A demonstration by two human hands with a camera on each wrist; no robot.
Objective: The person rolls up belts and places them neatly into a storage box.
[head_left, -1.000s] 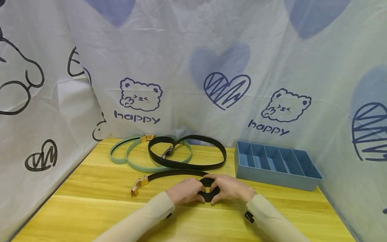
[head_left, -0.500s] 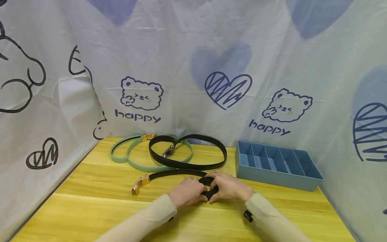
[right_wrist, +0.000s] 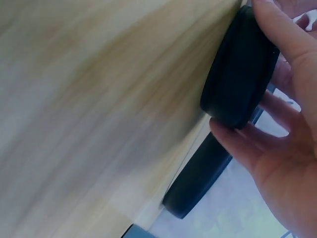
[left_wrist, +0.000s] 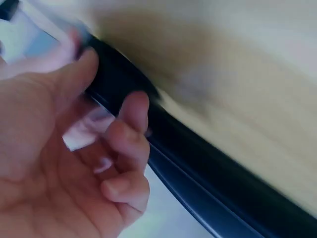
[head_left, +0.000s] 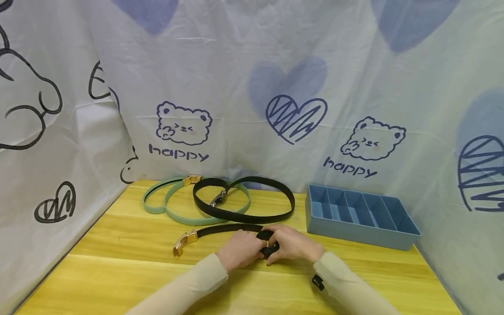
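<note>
A black belt [head_left: 232, 227] with a gold buckle [head_left: 185, 243] lies on the wooden table, its far end wound into a flat coil standing on edge. My left hand [head_left: 241, 249] pinches the coil's left side. From the right, my right hand [head_left: 292, 244] curls thumb and fingers round it. In the right wrist view the coil [right_wrist: 242, 69] sits between thumb and fingertips, with the unrolled strap running off behind. The left wrist view is blurred; there the thumb and a fingertip press the black strap [left_wrist: 119, 74] from two sides.
Behind the hands lie a looped black belt [head_left: 252, 216] with a silver buckle and a green belt [head_left: 204, 220] with a gold one, overlapping. A blue divided box [head_left: 362, 234] stands at the back right. A printed cloth [head_left: 244, 144] hangs behind the table.
Both hands have shifted slightly left with the coil, toward the gold buckle. The buckle has slid a little to the right. The other belts and the box stay where they were.
</note>
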